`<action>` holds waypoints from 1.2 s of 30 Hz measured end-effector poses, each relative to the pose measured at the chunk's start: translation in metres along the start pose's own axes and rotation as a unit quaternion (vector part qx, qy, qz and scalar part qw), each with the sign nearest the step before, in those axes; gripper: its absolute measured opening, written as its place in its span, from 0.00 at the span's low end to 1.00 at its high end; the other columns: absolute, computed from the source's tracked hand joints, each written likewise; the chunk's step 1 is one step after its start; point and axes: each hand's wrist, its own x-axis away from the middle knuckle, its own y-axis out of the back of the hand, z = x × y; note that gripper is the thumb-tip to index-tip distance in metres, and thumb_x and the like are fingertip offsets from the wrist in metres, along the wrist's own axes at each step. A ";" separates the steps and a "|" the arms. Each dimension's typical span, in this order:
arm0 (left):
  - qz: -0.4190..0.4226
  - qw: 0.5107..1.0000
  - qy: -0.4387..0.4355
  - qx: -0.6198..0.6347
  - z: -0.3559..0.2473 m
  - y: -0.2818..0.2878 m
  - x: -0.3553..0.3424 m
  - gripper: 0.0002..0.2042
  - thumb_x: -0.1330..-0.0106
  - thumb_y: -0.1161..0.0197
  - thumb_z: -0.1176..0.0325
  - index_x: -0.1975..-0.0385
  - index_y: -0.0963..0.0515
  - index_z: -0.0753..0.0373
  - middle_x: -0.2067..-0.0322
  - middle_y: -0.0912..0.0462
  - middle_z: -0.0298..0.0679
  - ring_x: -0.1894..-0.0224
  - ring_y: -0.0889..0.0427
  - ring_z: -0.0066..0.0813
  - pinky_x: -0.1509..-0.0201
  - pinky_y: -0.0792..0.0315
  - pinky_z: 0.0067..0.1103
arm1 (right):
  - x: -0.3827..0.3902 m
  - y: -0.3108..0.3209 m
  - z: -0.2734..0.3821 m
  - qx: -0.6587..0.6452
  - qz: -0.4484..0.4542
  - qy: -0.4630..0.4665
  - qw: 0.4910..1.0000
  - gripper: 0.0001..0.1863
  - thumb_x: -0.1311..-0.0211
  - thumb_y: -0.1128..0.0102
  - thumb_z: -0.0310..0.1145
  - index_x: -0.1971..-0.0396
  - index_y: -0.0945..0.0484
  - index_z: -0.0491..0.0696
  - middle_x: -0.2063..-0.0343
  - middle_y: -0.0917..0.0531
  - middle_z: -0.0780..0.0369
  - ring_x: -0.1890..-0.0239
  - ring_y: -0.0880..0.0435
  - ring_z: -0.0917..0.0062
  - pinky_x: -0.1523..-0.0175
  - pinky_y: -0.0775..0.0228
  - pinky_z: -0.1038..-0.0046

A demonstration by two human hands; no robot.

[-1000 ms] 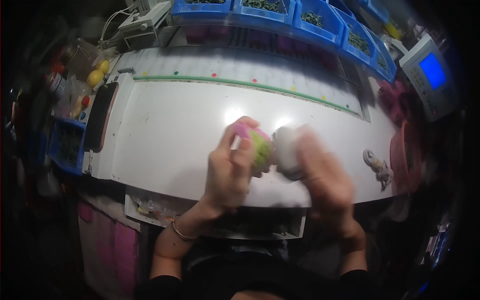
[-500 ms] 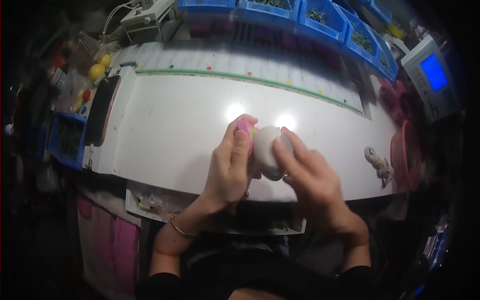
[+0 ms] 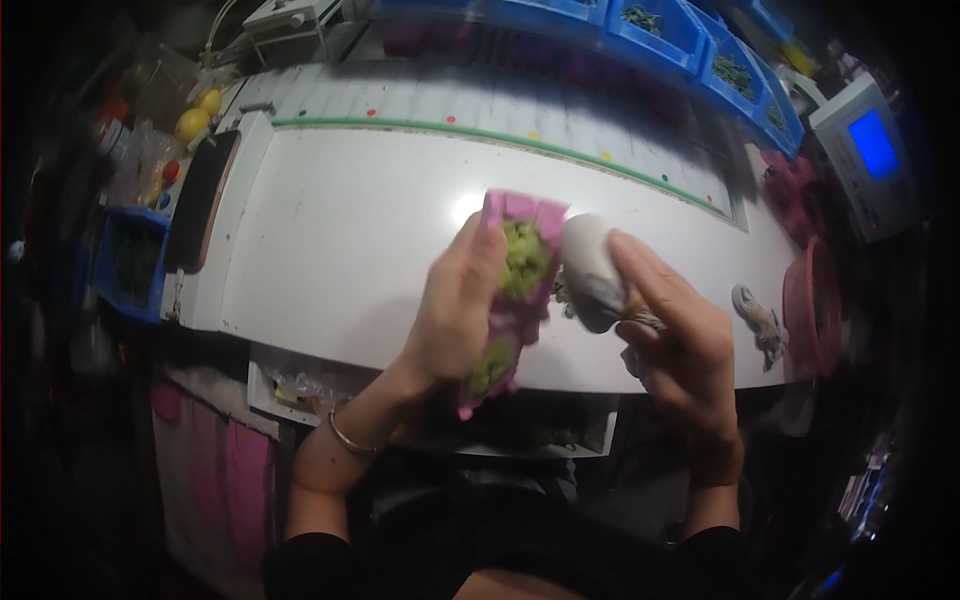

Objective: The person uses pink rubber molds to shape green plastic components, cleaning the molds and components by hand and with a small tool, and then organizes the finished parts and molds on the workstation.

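1. Pink mould-like holder (image 3: 513,322) is in our left hand (image 3: 455,300), raised over the front part of the white worktable (image 3: 350,250); it stands tilted, its long side running from the upper right down toward us.
2. Green clumps (image 3: 522,262) fill its upper hollow, and a smaller green patch (image 3: 490,367) shows in its lower part; we cannot tell what the green is made of.
3. Our left fingers are closed round the holder's left side, the thumb lying near the upper green clumps.
4. Our right hand (image 3: 690,330) grips a rounded white-and-grey bundle (image 3: 590,260), thumb and fingers closed on its right side, with some cloth-like folds showing below the grip.
5. We have the bundle just beside the holder's right edge; whether the two touch, we cannot tell.
6. On our left wrist we wear a thin bracelet (image 3: 347,432).
7. To our right on the table lie a crumpled pale cloth (image 3: 762,325) and, beyond it, a reddish basin (image 3: 805,310).
8. Blue bins (image 3: 680,52) with green contents line the far side, behind a green strip (image 3: 480,133); a device with a blue screen (image 3: 875,145) stands at far right.
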 end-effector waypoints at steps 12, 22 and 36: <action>-0.181 0.981 0.014 0.061 0.007 -0.005 -0.015 0.30 0.31 0.69 0.48 0.64 0.28 0.71 0.75 0.20 0.48 0.79 0.21 0.28 0.74 0.24 0.20 | 0.023 -0.055 -0.009 0.191 0.004 0.133 0.972 0.32 0.61 0.46 0.17 0.48 0.28 0.48 0.50 0.29 0.46 0.76 0.29 0.76 0.68 0.33 0.76; -0.201 0.965 0.004 0.171 0.015 -0.009 -0.016 0.29 0.31 0.66 0.47 0.68 0.27 0.71 0.77 0.21 0.45 0.79 0.21 0.27 0.75 0.25 0.20 | 0.027 -0.052 -0.004 0.182 -0.005 0.140 0.973 0.32 0.64 0.44 0.16 0.51 0.25 0.49 0.50 0.28 0.48 0.74 0.26 0.75 0.66 0.31 0.75; -0.015 0.997 0.036 -0.073 0.032 -0.011 0.011 0.37 0.34 0.74 0.40 0.53 0.32 0.72 0.65 0.22 0.47 0.67 0.20 0.33 0.62 0.24 0.24 | 0.014 -0.034 -0.038 -0.167 -0.127 -0.060 0.976 0.24 0.52 0.37 0.23 0.51 0.29 0.39 0.57 0.24 0.53 0.59 0.24 0.71 0.52 0.33 0.75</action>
